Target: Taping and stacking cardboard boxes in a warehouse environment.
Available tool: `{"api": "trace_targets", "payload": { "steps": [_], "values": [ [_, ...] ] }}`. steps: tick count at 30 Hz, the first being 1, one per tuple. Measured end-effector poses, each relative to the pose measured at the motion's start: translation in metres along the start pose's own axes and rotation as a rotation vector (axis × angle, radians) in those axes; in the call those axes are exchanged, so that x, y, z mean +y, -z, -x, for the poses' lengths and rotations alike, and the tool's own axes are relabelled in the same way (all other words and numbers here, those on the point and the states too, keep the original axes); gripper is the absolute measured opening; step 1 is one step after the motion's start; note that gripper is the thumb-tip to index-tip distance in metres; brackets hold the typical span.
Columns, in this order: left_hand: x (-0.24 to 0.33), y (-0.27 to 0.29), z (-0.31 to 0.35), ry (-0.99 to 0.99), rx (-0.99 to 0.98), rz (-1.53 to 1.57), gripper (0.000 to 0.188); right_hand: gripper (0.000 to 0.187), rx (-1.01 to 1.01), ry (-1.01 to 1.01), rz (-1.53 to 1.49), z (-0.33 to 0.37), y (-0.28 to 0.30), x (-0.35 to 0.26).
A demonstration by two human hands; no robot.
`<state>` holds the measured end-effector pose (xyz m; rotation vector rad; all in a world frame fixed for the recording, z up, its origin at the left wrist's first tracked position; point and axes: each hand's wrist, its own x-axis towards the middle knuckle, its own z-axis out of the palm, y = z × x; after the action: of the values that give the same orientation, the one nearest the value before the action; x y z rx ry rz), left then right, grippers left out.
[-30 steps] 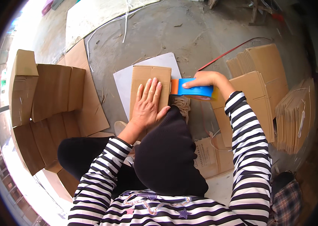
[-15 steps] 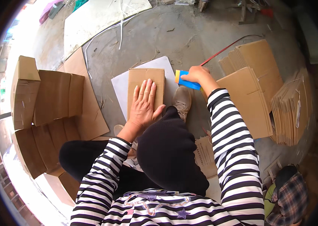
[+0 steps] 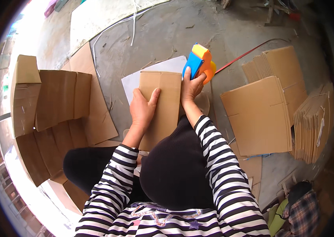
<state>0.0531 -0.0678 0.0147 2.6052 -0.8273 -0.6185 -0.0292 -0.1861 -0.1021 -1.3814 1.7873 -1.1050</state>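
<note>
In front of my knees a closed brown cardboard box (image 3: 167,104) rests partly over a white sheet (image 3: 133,82) on the floor. My left hand (image 3: 141,110) grips its left side, thumb on the top face and the other fingers down along the edge, mostly hidden. Just right of the box's far end, my right hand (image 3: 192,89) is closed around a blue and orange tape dispenser (image 3: 203,59), held upright with its orange end up. The right wrist is close beside the box's right edge.
Several finished boxes (image 3: 57,94) are stacked at the left. To the right lie flattened cartons (image 3: 257,114) and a tied bundle of them (image 3: 313,122). A red strap (image 3: 242,58) runs across the grey floor. Another person (image 3: 301,209) sits at the lower right.
My left hand has gone from lying flat on the box to gripping its left side. My right hand has brought the tape dispenser left to the box and turned it upright.
</note>
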Motion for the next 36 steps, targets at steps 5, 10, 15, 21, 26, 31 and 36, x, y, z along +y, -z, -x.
{"api": "trace_targets", "payload": {
  "steps": [5,10,15,21,26,31,36],
  "values": [
    [-0.029,0.002,-0.021,0.015,-0.098,0.315,0.06,0.054,-0.024,-0.126,0.08,0.007,-0.009,0.006],
    [-0.024,0.0,-0.021,0.164,-0.361,0.761,0.074,0.058,-0.076,-0.165,0.052,0.003,0.001,0.017],
    [-0.027,-0.001,-0.028,0.217,-0.313,0.423,0.091,0.065,-0.185,-0.13,0.114,-0.004,0.021,0.014],
    [-0.031,0.007,-0.022,-0.278,0.44,0.028,0.052,0.048,-0.471,0.192,-0.336,-0.04,0.106,-0.028],
    [0.055,0.101,0.022,-0.48,-0.183,1.097,0.037,0.041,-0.955,0.317,-0.268,-0.049,0.219,-0.159],
    [0.061,0.163,0.063,-0.602,-0.568,1.371,0.03,0.044,-1.227,0.515,-0.013,-0.038,0.267,-0.245],
    [0.045,0.175,0.094,-0.625,-0.619,1.484,0.021,0.047,-1.321,0.549,0.047,-0.011,0.291,-0.268]
  ]
}}
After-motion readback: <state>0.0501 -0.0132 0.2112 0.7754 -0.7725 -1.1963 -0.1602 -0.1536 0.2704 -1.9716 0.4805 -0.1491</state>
